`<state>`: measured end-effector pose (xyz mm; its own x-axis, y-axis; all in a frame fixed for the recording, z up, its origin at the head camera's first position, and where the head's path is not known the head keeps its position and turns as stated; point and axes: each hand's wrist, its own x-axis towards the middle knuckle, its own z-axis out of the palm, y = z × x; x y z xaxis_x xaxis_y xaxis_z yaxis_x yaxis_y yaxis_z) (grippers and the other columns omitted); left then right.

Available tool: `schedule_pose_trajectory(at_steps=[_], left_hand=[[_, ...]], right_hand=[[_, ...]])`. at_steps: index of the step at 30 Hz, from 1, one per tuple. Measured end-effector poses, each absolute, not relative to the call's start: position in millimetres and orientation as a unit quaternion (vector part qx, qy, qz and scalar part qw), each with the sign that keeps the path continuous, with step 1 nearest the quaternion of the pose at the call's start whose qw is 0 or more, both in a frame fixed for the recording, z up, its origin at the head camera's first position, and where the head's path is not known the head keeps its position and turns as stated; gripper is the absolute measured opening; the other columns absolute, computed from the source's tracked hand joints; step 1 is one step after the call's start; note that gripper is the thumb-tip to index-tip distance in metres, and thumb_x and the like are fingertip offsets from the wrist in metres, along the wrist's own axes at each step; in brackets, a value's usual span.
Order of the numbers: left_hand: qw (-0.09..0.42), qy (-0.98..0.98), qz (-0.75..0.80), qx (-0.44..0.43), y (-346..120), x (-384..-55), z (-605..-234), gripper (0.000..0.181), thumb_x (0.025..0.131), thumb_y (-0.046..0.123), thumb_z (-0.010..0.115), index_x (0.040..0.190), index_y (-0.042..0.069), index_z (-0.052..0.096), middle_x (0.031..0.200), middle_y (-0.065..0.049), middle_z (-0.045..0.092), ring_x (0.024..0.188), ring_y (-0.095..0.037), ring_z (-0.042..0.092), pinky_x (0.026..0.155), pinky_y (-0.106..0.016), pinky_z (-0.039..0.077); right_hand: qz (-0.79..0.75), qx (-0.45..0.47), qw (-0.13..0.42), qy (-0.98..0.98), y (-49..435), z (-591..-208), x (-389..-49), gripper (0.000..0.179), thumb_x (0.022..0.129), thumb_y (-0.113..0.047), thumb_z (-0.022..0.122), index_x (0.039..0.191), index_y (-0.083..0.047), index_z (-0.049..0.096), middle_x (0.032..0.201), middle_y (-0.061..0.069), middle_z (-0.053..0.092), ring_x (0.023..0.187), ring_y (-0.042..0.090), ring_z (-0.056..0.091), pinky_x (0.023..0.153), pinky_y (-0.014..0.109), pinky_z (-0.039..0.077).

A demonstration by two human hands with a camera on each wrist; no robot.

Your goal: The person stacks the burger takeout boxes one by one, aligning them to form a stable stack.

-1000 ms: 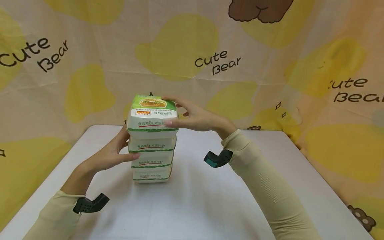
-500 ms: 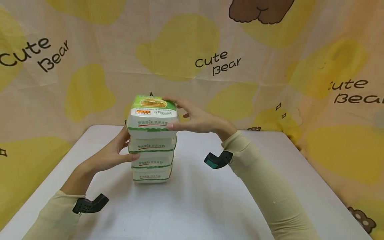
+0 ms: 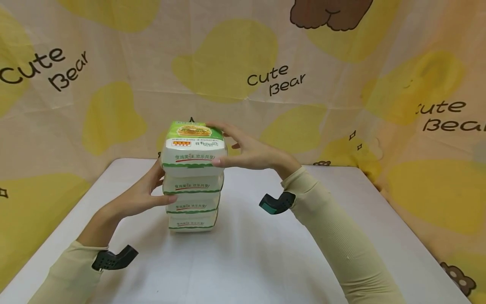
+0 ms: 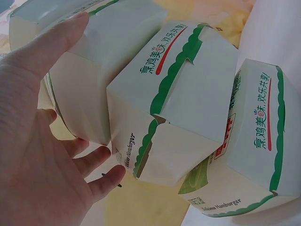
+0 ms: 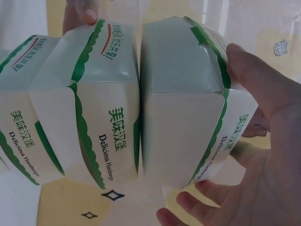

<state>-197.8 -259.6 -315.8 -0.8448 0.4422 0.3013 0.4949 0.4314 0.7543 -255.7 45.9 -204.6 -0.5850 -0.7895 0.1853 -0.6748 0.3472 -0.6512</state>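
Several white-and-green burger boxes stand in one upright stack on the white table, left of centre in the head view. My right hand (image 3: pixel 250 150) holds the top burger box (image 3: pixel 195 158) at its right side, thumb on the front and index finger along the lid's far edge. Lower down, my left hand (image 3: pixel 138 194) grips the second burger box (image 3: pixel 193 182) from the left, its thumb across the front near the lower rim. In the left wrist view, its fingers (image 4: pixel 91 162) reach along the box's side. The lowest box (image 3: pixel 191 221) rests on the table.
Around the stack spreads the white table (image 3: pixel 258 261). A cloth backdrop (image 3: pixel 228 59) with yellow patches and "Cute Bear" lettering hangs behind and at both sides. Each wrist carries a dark camera (image 3: pixel 115 257).
My right thumb has slid slightly down and right on the top box's front, uncovering more of the lettering. The left hand and the stack stay in place.
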Motion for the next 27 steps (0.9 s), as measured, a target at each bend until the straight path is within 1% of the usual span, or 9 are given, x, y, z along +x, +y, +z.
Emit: schedule_pose_trajectory(at_steps=[1, 8, 10, 18, 23, 27], left_hand=[[0.029, -0.845, -0.456, -0.277, -259.6, -197.6, -315.5, 0.108, 0.086, 0.011, 0.076, 0.161, 0.041, 0.004, 0.156, 0.008, 0.035, 0.136, -0.001, 0.041, 0.111, -0.044, 0.037], [0.030, -0.840, -0.461, -0.283, -260.2, -197.4, -312.9, 0.110, 0.085, 0.009, 0.078, 0.161, 0.040, 0.004, 0.160, 0.008, 0.030, 0.138, 0.000, 0.039, 0.107, -0.016, 0.036], [0.030, -0.838, -0.464, -0.286, -260.1, -197.4, -312.8, 0.111, 0.085, 0.008, 0.078, 0.161, 0.039, 0.004, 0.161, 0.008, 0.029, 0.139, -0.001, 0.038, 0.106, -0.012, 0.035], [0.028, -0.836, -0.466, -0.289, -259.9, -199.0, -316.3, 0.111, 0.085, 0.008, 0.078, 0.161, 0.039, 0.005, 0.159, 0.008, 0.030, 0.138, -0.001, 0.038, 0.105, -0.011, 0.036], [0.028, -0.830, -0.468, -0.302, -260.6, -200.8, -316.4, 0.113, 0.084, 0.006, 0.077, 0.162, 0.038, 0.002, 0.160, 0.006, 0.029, 0.139, -0.005, 0.039, 0.106, -0.014, 0.037], [0.026, -0.835, -0.464, -0.294, -260.9, -200.5, -316.5, 0.114, 0.084, 0.008, 0.078, 0.162, 0.040, 0.000, 0.161, 0.007, 0.028, 0.140, -0.003, 0.037, 0.107, -0.016, 0.036]], right_hand=[[-0.354, -0.448, 0.082, 0.817, 46.0, -204.7, -255.6, 0.088, 0.088, -0.035, 0.068, 0.161, -0.028, 0.020, 0.164, -0.002, 0.025, 0.149, 0.024, 0.026, 0.114, 0.053, 0.037], [-0.358, -0.448, 0.084, 0.815, 46.4, -205.7, -256.8, 0.088, 0.088, -0.034, 0.068, 0.162, -0.029, 0.019, 0.164, -0.002, 0.024, 0.149, 0.025, 0.025, 0.114, 0.054, 0.036], [-0.359, -0.449, 0.084, 0.814, 46.5, -206.1, -256.8, 0.088, 0.088, -0.034, 0.068, 0.161, -0.029, 0.020, 0.164, -0.001, 0.024, 0.149, 0.025, 0.025, 0.114, 0.055, 0.036], [-0.359, -0.450, 0.089, 0.813, 46.5, -206.7, -256.4, 0.087, 0.088, -0.034, 0.066, 0.161, -0.028, 0.019, 0.164, -0.001, 0.025, 0.148, 0.026, 0.026, 0.114, 0.053, 0.037], [-0.357, -0.451, 0.086, 0.813, 47.1, -205.8, -256.9, 0.088, 0.088, -0.034, 0.066, 0.162, -0.027, 0.018, 0.163, -0.001, 0.026, 0.148, 0.026, 0.026, 0.113, 0.053, 0.037], [-0.356, -0.451, 0.086, 0.814, 47.8, -205.9, -257.6, 0.088, 0.088, -0.034, 0.066, 0.162, -0.026, 0.018, 0.163, 0.000, 0.025, 0.148, 0.025, 0.026, 0.113, 0.052, 0.037]])
